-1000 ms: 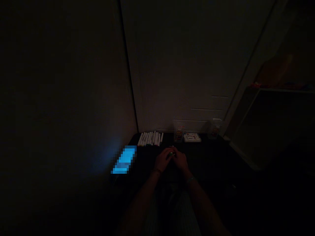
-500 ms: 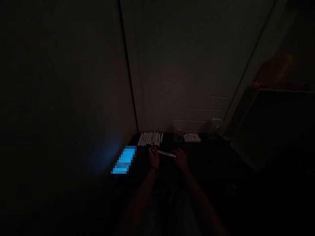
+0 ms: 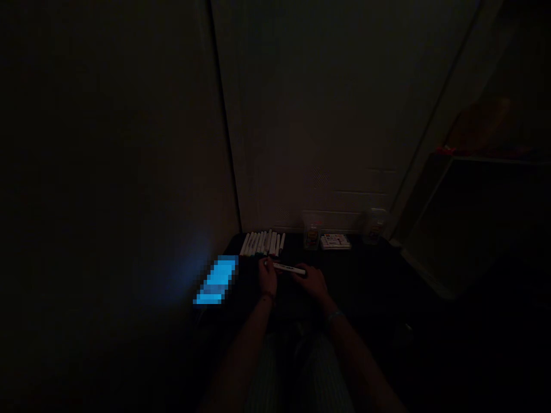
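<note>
In the dim head view, a white marker (image 3: 288,268) spans the gap between my two hands, tilted slightly down to the right. My left hand (image 3: 268,277) is closed around its left end. The fingers of my right hand (image 3: 315,280) grip its dark right end. Just beyond my left hand lies a row of several white markers (image 3: 260,243), side by side on the dark table (image 3: 357,281). To their right is a flat stack of white markers (image 3: 336,241), which seems to be in a clear pack.
A clear container (image 3: 312,235) with a label stands left of the stack, and another clear container (image 3: 374,226) near the back right corner. A blurred glowing blue screen (image 3: 217,280) is at the left edge. A wall (image 3: 301,115) rises behind, and a dark cabinet (image 3: 482,212) stands right.
Both hands and the marker between them have shifted very slightly left. My grip looks the same, and the things on the table have stayed put.
</note>
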Demonstrator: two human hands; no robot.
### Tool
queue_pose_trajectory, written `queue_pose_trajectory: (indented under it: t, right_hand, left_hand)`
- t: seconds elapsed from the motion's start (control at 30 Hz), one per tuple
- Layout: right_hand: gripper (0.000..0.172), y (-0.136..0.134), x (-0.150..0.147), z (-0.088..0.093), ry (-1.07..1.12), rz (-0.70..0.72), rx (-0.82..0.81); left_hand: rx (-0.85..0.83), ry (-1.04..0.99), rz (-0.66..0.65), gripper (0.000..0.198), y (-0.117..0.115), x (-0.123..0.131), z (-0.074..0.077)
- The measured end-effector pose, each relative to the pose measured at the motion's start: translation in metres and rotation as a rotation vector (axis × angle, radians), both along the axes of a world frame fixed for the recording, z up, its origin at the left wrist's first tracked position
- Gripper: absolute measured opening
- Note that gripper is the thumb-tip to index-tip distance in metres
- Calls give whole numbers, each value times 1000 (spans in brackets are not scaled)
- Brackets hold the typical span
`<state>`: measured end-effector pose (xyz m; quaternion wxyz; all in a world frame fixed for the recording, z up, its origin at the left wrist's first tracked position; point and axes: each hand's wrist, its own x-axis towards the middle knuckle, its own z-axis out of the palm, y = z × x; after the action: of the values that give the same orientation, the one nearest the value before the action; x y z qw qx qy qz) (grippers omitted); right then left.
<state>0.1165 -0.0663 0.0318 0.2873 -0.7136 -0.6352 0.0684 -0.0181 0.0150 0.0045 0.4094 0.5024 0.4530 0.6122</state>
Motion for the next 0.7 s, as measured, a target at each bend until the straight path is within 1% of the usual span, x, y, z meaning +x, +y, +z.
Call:
queue_pose_trajectory:
  t: [0.2,0.3,0.4,0.53,0.63,0.7]
  right_hand:
    - [35,-1,1,2,-66,-19,-77]
    - [33,0,4,0,-97,-7,-65]
    - [33,1,7,-1,-67,12,-74]
    - [42,4,7,-1,6,-1,-123]
    - [50,4,4,-1,48,-49,-72]
    - [53,4,3,-1,73,-73,-46]
  left_hand:
    - [25,8,30,29,3,0,-4]
    - [18,16,29,28,3,0,-4]
    - [29,38,24,28,3,0,-4]
    - [71,89,69,28,5,0,-6]
    - [137,143,88,29,6,0,-8]
    - [213,234,87,27,4,1,-7]
